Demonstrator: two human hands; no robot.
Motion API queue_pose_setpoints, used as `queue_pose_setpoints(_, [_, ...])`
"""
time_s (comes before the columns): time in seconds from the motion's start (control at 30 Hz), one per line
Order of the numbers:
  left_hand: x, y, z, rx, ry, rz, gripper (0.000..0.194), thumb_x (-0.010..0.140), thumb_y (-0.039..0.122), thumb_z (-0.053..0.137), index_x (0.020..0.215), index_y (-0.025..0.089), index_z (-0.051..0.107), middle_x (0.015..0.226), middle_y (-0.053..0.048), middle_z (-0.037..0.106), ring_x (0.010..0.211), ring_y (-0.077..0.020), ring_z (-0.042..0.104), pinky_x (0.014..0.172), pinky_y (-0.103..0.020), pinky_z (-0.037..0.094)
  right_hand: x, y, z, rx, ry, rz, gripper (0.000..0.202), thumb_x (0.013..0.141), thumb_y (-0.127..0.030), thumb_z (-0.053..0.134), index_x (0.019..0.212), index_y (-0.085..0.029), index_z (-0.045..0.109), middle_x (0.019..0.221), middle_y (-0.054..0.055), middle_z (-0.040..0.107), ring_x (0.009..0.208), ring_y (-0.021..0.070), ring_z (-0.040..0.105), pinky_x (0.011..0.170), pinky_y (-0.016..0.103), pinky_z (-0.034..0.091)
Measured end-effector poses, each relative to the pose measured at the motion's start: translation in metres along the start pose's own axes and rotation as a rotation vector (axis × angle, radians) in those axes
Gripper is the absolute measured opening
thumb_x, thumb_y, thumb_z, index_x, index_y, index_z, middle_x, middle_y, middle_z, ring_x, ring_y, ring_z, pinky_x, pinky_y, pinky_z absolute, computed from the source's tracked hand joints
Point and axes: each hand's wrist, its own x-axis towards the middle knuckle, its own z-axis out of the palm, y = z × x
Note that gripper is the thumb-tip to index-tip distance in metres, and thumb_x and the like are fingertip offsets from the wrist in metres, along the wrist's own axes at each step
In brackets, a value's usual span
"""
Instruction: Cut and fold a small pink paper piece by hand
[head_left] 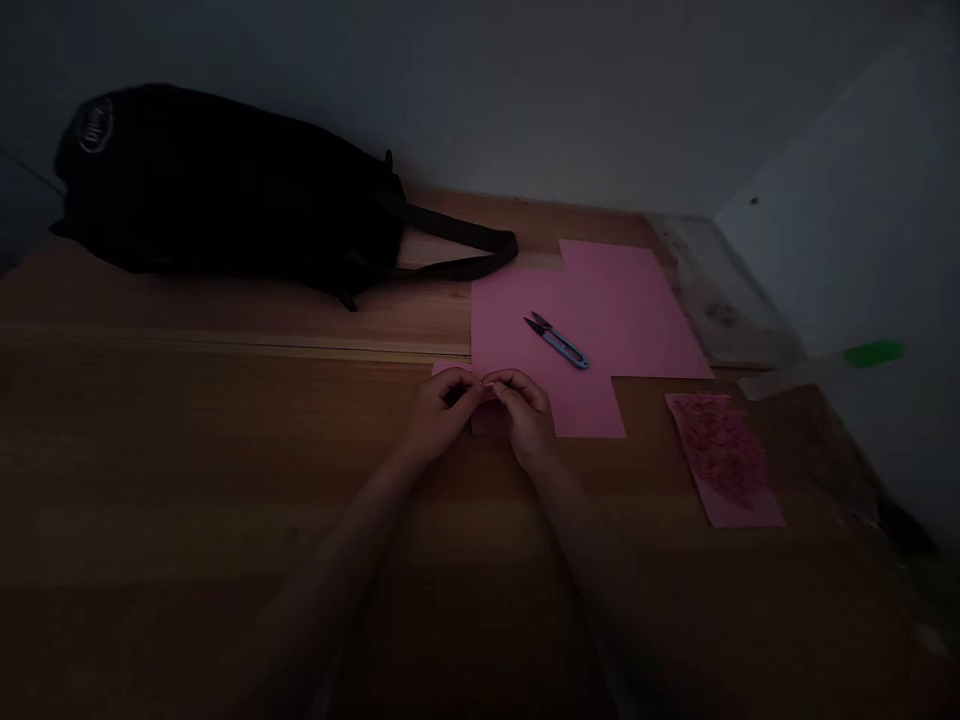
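Note:
My left hand and my right hand meet fingertip to fingertip over the lower left edge of the pink paper sheets. Both are closed in a pinch. Something tiny and pinkish shows between the fingertips, too small and dark to name. Beyond my right hand, a pair of thread snips with blue-grey handles lies on the paper, blades pointing up and left. Off to the right, a heap of small pink-red curly pieces rests on a separate pink card.
A black bag lies along the wall at the back left, its strap reaching to the paper. Clear plastic covers the wooden table's back right corner. A green-ended object is at the right. The scene is dim.

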Motion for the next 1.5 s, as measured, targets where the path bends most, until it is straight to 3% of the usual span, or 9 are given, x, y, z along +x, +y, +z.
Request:
queue_pose_setpoints(0.53, [0.0006, 0.0021, -0.0014, 0.039, -0.024, 0.022, 0.015, 0.074, 0.03, 0.055, 0.067, 0.017, 0.058, 0.066, 0.001, 0.058, 0.063, -0.0114, 0.052, 0.059, -0.023, 0.041, -0.0001, -0.0003, 0.0008, -0.087, 0.036, -0.038, 0.007, 0.071, -0.027, 0.057, 0.068, -0.021, 0.058, 0.07, -0.002, 0.058, 0.071, 0.0135, 0.052, 0.07, 0.027, 0.042])
queue_pose_setpoints(1.5, [0.0014, 0.0016, -0.0027, 0.034, -0.063, 0.051, 0.014, 0.074, 0.028, 0.057, 0.066, 0.017, 0.057, 0.065, 0.001, 0.057, 0.061, -0.0105, 0.05, 0.057, -0.022, 0.039, -0.0001, -0.002, 0.0005, -0.039, 0.006, -0.035, 0.015, 0.074, -0.031, 0.056, 0.063, -0.021, 0.056, 0.063, -0.003, 0.056, 0.064, 0.0115, 0.052, 0.065, 0.025, 0.042])
